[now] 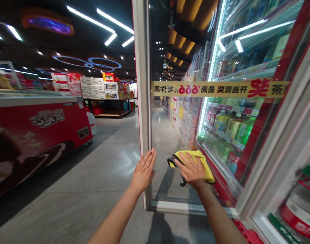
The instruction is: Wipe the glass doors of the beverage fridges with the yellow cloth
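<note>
In the head view a glass cooler door [144,84] stands swung out, its pale frame around a clear pane. My left hand [144,171] rests against the door's left frame low down, fingers stretched out and holding nothing. Under my right hand [193,171] a yellow cloth [205,166] with dark edging is pressed to the lower part of the pane. The fingers of that hand lie spread over the cloth, and part of it is bunched beneath the palm. A beige strip with mirrored lettering [218,89] crosses the glass above both hands.
To the left stands a red chest freezer [76,118]. Stacked boxes [94,88] sit on a low display table behind it. Bottles show through and in the glass, and a large bottle [301,206] stands on the cooler shelf at lower right. Grey floor [111,162] runs between.
</note>
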Available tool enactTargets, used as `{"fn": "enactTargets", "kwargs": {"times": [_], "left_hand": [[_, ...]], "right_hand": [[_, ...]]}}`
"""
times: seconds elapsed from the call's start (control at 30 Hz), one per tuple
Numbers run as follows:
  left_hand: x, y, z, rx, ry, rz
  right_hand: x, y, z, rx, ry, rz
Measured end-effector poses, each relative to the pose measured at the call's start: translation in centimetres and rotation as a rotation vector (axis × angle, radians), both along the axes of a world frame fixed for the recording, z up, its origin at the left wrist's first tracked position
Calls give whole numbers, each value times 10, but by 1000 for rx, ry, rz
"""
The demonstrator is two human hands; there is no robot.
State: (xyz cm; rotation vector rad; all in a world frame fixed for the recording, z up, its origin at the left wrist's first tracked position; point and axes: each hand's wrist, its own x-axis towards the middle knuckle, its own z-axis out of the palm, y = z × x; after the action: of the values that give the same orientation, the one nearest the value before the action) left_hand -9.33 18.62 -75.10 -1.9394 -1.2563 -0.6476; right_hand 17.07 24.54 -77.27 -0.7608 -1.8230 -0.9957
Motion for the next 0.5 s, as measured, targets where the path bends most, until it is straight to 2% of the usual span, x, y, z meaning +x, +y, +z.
{"fn": "enactTargets", "kwargs": {"times": [0.07, 0.17, 0.23, 0.33, 0.5], "left_hand": [[-6, -2, -2, 8, 4, -8], [-15, -5, -12, 36, -10, -2], [-20, -5, -22, 39, -31, 13], [-24, -1, -32, 29, -46, 34], [-22, 11, -35, 23, -52, 48]], "right_hand": [[-8, 1, 8, -43, 106, -70], [-41, -5, 26, -157, 210, -177], [-59, -9, 29, -194, 146, -160], [-66, -11, 24, -209, 35, -108], [-66, -7, 35, -216, -6, -88]]}}
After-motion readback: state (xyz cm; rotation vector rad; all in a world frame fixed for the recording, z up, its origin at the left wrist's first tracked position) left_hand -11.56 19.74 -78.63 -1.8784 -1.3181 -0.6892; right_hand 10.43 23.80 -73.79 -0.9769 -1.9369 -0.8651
